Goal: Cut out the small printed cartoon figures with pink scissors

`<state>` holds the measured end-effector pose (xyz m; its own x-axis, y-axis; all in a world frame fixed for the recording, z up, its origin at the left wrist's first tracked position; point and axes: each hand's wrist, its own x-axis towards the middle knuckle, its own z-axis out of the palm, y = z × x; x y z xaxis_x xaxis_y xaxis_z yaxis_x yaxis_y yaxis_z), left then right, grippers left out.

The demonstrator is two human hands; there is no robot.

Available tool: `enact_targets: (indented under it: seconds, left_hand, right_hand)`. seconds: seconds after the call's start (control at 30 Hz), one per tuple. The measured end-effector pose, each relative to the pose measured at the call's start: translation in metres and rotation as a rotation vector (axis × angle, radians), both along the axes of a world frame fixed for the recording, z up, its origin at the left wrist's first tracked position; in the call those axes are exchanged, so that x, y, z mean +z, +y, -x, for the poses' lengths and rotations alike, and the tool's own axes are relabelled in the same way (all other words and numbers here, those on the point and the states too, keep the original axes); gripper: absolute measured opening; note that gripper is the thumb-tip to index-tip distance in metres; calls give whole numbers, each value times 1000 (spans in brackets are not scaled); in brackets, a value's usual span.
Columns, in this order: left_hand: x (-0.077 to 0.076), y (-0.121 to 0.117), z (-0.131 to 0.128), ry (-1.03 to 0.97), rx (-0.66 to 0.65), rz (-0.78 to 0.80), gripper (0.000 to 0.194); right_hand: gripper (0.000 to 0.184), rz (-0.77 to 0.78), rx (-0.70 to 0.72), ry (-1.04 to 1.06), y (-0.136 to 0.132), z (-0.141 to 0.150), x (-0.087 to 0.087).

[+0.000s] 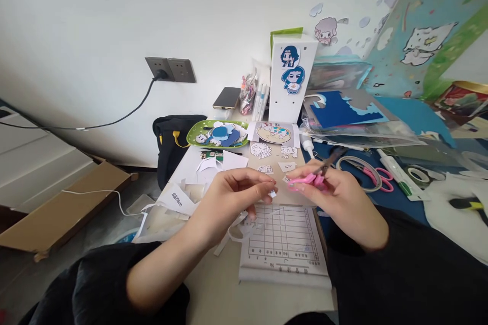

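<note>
Head view: small white scrap in the left hand, pink-handled scissors in the right

Nearest, just below and between the hands, lies a printed form [284,256] with a ruled grid; loose paper strips [241,233] overlap its edge under the left wrist. Above it, the left hand [244,190] is nearly closed, thumb and fingers drawn together with the small white scrap [273,193] showing at their tips. The right hand [339,190] is curled around the pink-handled scissors [309,180], whose dark blades point up and away from the left hand. The two hands are near each other but apart.

Left of the left hand is a paper with printed characters [179,200]. Right of the right hand, a roll of tape [360,172] overlaps a second pair of pink scissors [382,181], with a white tube [402,177] beside them.

Just beyond the hands lie line-drawn paper pieces [261,150]. Farther on are a green tray [194,137] holding blue cutouts [227,134] and, between the hands' directions, a coloured picture sheet [288,137]. Behind these stand a white box [287,106] with two character stickers and a dark phone [227,97], left of it.
</note>
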<state>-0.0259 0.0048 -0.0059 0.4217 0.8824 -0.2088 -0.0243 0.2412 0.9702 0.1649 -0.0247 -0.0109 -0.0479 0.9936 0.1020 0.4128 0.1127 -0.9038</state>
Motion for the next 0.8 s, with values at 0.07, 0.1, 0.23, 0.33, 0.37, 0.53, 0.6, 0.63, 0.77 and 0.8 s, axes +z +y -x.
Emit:
enact_targets:
  seconds: [0.07,0.1,0.23,0.33,0.37,0.53,0.6,0.63,0.77,0.8]
  left_hand:
    - [0,0,0,4,-2,-7,10]
    - [0,0,0,5,-6,-8,9]
    - [-1,0,1,-6,-30,-18,8]
    - [-1,-1,1,-12,-52,-28,8]
    - [-1,-1,1,-8,-59,-32,8]
    - [1,-3,0,44,-41,-73,11]
    - [1,-3,-2,76,-26,-90,12]
    - [1,-4,-2,88,-23,-98,13]
    - [0,-4,-3,65,-45,-93,14]
    - [-1,-4,-2,36,-61,-76,13]
  right_hand:
    - [16,-48,23,60,0,-1,-2]
    - [18,-59,42,106,0,-2,-3]
    - [23,116,223,404,-4,0,-5]
    - [18,191,252,403,-6,5,-3]
    - [16,190,235,357,-7,7,-2]
    - [15,228,162,181,-9,19,-1]
    - [17,215,115,135,-9,22,-4]
    - [16,197,97,126,-9,23,-5]
    - [11,178,95,207,-8,24,-7]
    - [11,196,111,244,-8,24,-7]
